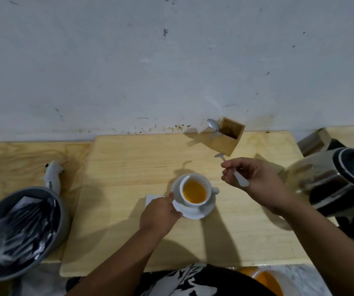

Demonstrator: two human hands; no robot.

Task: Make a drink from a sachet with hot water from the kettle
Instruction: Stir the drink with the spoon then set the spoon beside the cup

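Observation:
A white cup (209, 191) filled with orange drink stands on a white saucer (195, 213) in the middle of a pale wooden board (129, 167). My left hand (159, 212) grips the saucer's near-left rim. My right hand (255, 182) hovers just right of the cup and pinches a small white spoon (239, 178), whose far end points up towards the wooden holder. A steel and black kettle (329, 180) stands at the right edge. A white sachet (151, 198) lies partly hidden under my left hand.
A wooden cutlery holder (225, 144) with a metal spoon (213, 124) and a fork leans near the wall. At the left sits a grey bowl (64, 218) full of dark sachets, with a white tool (53, 178) behind it. An orange container (267, 278) is at the bottom edge.

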